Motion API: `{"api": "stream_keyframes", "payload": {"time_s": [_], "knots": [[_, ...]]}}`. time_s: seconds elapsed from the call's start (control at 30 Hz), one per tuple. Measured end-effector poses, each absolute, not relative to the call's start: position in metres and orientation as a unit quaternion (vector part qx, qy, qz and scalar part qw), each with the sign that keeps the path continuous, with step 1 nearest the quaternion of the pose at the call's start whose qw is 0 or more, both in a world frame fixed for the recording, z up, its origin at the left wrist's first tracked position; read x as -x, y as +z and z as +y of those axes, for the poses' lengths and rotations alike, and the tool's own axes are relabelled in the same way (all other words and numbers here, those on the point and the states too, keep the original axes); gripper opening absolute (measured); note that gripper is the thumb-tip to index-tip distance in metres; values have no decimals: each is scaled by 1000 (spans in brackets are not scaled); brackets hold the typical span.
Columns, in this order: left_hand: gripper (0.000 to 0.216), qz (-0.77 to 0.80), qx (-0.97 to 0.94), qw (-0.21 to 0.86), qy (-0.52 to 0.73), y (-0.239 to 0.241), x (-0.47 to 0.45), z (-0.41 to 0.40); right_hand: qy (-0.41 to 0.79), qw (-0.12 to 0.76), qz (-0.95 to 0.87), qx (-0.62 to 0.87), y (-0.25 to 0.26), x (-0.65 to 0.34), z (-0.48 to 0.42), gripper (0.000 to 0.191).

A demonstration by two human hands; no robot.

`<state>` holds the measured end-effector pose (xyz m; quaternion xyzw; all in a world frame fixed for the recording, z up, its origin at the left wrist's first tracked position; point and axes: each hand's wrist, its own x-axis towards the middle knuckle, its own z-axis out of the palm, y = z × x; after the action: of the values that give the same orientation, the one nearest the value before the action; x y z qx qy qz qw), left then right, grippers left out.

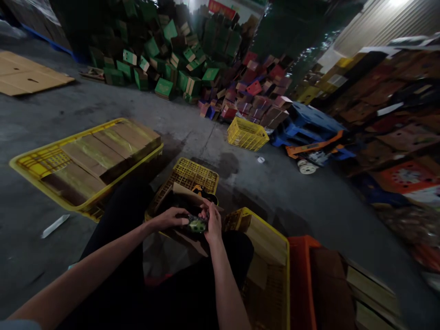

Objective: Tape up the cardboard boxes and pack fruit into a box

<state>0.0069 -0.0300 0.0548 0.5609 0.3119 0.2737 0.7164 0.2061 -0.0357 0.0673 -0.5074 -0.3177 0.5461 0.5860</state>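
Between my two hands is a small green-and-dark bundle in shiny clear plastic [197,224]; its exact kind cannot be made out. My left hand [172,217] has its fingers closed on the bundle's left side. On the other side, my right hand [213,223] pinches it with the fingertips raised. Just below them is an open cardboard box [188,194], its flaps up and its inside dark. The box rests on a yellow plastic crate [197,172] in front of my knees. An orange-and-black tool, perhaps a tape dispenser [201,190], lies behind the box flap.
At left, a yellow crate [85,204] holds taped cardboard boxes [99,151]. Another yellow crate [288,275] and an orange crate [302,275] stand at right. Farther off are a yellow crate [247,134], blue pallets [309,121], an orange pallet jack [309,149] and piled green cartons [165,87].
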Motion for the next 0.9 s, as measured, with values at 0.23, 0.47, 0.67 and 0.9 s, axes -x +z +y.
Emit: {"api": "stream_keyframes", "payload": {"time_s": [0.23,0.47,0.67,0.9], "knots": [[35,429,-498,656,371,55,-8,-27,545,519,-411,514,74,-208,-40,47],[38,446,-418,659,437,50,-5,-23,486,459,-435,603,74,-218,-42,33],[41,430,-369,683,462,49,-8,-20,440,492,-465,589,76,-218,-40,30],[40,427,-374,684,458,54,-6,-22,526,493,-422,549,79,-214,-42,34]]}}
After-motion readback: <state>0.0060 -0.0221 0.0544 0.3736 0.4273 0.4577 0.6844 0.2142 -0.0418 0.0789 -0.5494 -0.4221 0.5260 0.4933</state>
